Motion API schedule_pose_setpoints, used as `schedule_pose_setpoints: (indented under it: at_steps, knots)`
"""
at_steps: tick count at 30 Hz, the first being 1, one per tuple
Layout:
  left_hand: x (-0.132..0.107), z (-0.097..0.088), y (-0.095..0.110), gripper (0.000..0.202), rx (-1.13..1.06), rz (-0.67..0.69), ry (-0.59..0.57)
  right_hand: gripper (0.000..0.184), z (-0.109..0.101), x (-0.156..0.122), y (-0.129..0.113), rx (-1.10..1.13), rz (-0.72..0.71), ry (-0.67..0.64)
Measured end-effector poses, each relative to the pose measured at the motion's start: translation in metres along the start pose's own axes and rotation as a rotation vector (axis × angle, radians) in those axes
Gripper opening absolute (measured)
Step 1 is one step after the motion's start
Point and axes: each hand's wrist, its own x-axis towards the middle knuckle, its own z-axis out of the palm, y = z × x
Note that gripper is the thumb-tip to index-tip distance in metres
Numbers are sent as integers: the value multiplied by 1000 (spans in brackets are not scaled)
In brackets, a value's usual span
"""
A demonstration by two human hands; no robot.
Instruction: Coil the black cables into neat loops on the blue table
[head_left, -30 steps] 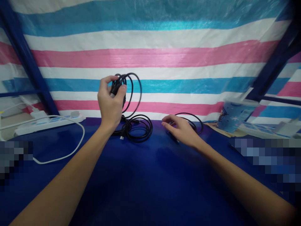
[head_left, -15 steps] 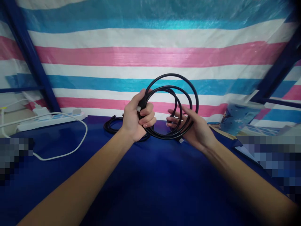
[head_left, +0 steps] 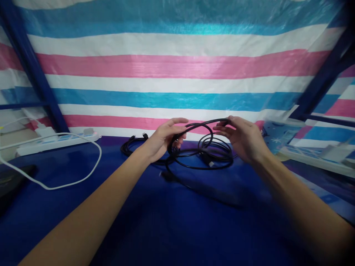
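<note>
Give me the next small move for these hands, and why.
Perhaps the left hand should gather in the blurred black plug: it trails loose below the thin, smooth, black looped cable that stretches across to the right hand.

Dim foreground, glare (up top), stretched edges

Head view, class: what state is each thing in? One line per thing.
Left hand: loosely curled at the held cable
Right hand: pinching it
Held cable: raised, arched between both hands
Left black cable: coiled, on the blue table
Right black cable: loosely coiled
White cable: uncoiled, curving loosely
Cup: upright
</note>
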Motion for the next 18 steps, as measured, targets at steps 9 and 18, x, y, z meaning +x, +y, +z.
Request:
schedule_pose_setpoints:
  at_steps: [9, 18]
  knots:
    - [4, 1, -2, 22, 165, 120, 0, 17, 6, -12, -15, -525, -288, -101]
    - [4, 3, -7, 26, 431, 198, 38, 21, 19, -26, -10, -846, -513, -47]
